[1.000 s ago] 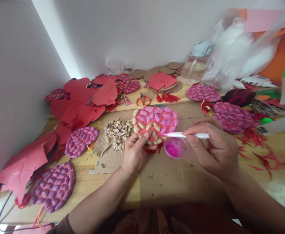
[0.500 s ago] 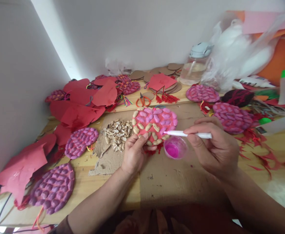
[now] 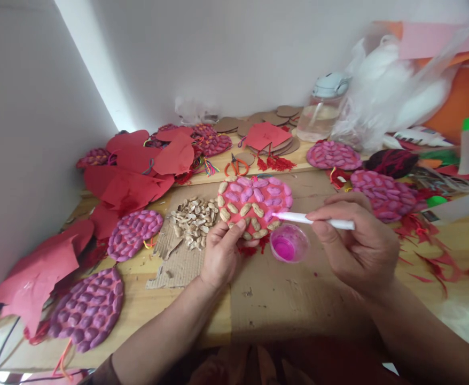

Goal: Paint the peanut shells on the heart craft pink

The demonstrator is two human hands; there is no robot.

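My left hand (image 3: 222, 251) grips the lower left edge of a red disc covered with peanut shells (image 3: 247, 197), thumb on top. Pink paint covers the shells at its upper middle and right; those along the left and bottom are bare tan. In my right hand (image 3: 358, 240) is a white paintbrush (image 3: 318, 219), held like a pen. Its pink tip touches a shell at the disc's right side. Just below stands a small clear cup of magenta paint (image 3: 286, 247). Red tassels (image 3: 254, 248) show under the disc's lower edge.
Broken peanut shells (image 3: 194, 222) lie on cardboard at the left. Painted shell discs (image 3: 88, 310) and red paper cutouts (image 3: 130, 187) spread along the left side. Orange-handled scissors (image 3: 237, 167), a lidded jar (image 3: 322, 109) and plastic bags (image 3: 395, 91) sit at the back.
My right hand and the brush have shifted slightly right, the tip staying on the disc's right side. My left hand and the disc stay nearly still.
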